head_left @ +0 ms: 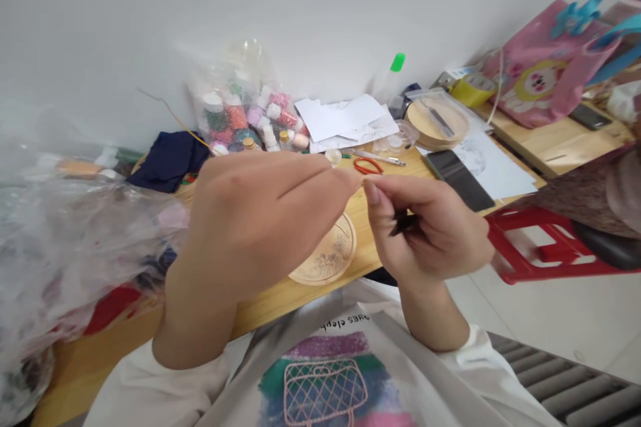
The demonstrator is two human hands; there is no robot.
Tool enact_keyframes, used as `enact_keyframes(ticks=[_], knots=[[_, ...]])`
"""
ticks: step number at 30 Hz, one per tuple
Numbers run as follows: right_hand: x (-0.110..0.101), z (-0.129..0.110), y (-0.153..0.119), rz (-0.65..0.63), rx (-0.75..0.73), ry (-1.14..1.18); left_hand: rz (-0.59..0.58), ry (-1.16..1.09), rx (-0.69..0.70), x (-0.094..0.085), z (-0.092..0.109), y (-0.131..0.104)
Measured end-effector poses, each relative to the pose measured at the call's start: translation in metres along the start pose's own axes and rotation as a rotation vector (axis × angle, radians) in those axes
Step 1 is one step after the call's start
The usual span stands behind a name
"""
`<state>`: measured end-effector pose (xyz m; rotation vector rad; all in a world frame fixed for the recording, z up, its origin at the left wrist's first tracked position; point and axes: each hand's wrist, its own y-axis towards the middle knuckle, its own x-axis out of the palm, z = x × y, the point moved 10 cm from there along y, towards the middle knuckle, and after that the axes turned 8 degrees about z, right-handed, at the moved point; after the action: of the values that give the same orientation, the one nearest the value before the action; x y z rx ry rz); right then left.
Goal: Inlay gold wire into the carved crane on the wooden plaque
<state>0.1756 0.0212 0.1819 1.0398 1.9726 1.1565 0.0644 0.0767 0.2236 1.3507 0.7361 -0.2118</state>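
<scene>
the right hand (435,227) has its grip closed around a dark object (402,223), fingertips meeting the left hand (260,220), whose grip i cannot tell. a wave-patterned disc (331,253) lies on the desk's (368,250) near side.

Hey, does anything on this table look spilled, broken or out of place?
Nothing looks spilled or broken. The loose white paper sheets lie askew, overlapping at different angles. Oddest is a thin, bent tan strand sticking up past the dark blue folded cloth; I can't tell what it is.
</scene>
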Motion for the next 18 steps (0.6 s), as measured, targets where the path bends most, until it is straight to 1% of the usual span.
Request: enact_keyframes(ticks=[3, 7, 11, 14, 18], knots=[[0.002, 0.004, 0.001, 0.027, 0.023, 0.034, 0.078, 0.115, 0.08, -0.006, 0.005, 0.0], [0.003, 0.004, 0.0, 0.03, 0.035, 0.064, 0.107, 0.138, 0.073, -0.006, 0.002, -0.001], [0.007, 0.009, -0.002, -0.012, 0.099, 0.022, 0.065, 0.162, 0.061, -0.002, 0.0, 0.001], [0.01, 0.009, -0.003, -0.022, 0.102, 0.031, 0.039, 0.197, 0.043, 0.0, -0.001, 0.003], [0.016, 0.011, -0.005, -0.054, 0.116, 0.078, 0.055, 0.203, 0.024, -0.001, -0.004, 0.003]])
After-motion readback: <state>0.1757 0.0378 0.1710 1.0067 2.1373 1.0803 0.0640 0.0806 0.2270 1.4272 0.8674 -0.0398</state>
